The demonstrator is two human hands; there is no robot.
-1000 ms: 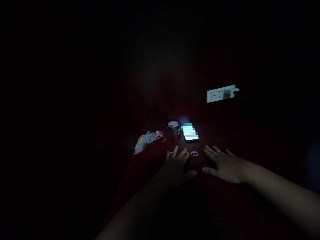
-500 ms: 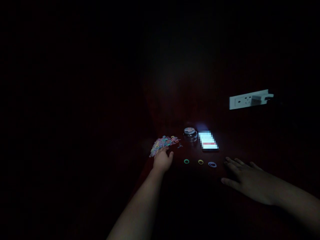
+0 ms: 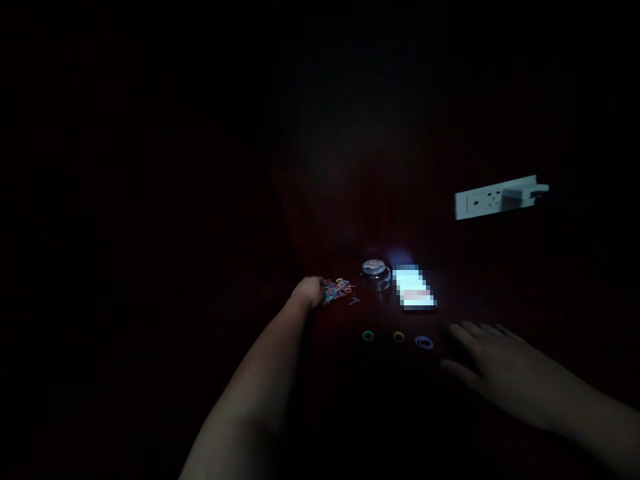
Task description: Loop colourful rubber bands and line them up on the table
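My left hand (image 3: 310, 291) is at the left side of a pile of small, coloured elastic bands (image 3: 336, 290), touching it. Its fingertips are turned away and hidden, so I cannot see whether any bands are held. To the right, my right hand (image 3: 493, 357) is palm down with fingers apart and nothing in it. Between the hands, a green band (image 3: 368, 331), a yellow band (image 3: 399, 333) and blue-violet bands (image 3: 425, 338) lie in a row on the dark surface, the last nearest my right hand.
A small clear jar (image 3: 375, 275) with a printed lid stands behind the row. Beside it a phone (image 3: 414, 288) glows with a blurred screen. A white power socket (image 3: 495, 198) with a plug in it is at the right. Everything else is very dark.
My left hand has moved from the near side of the pile to its left side, and the pile's left part is now hidden or pushed together. My right hand has barely moved.
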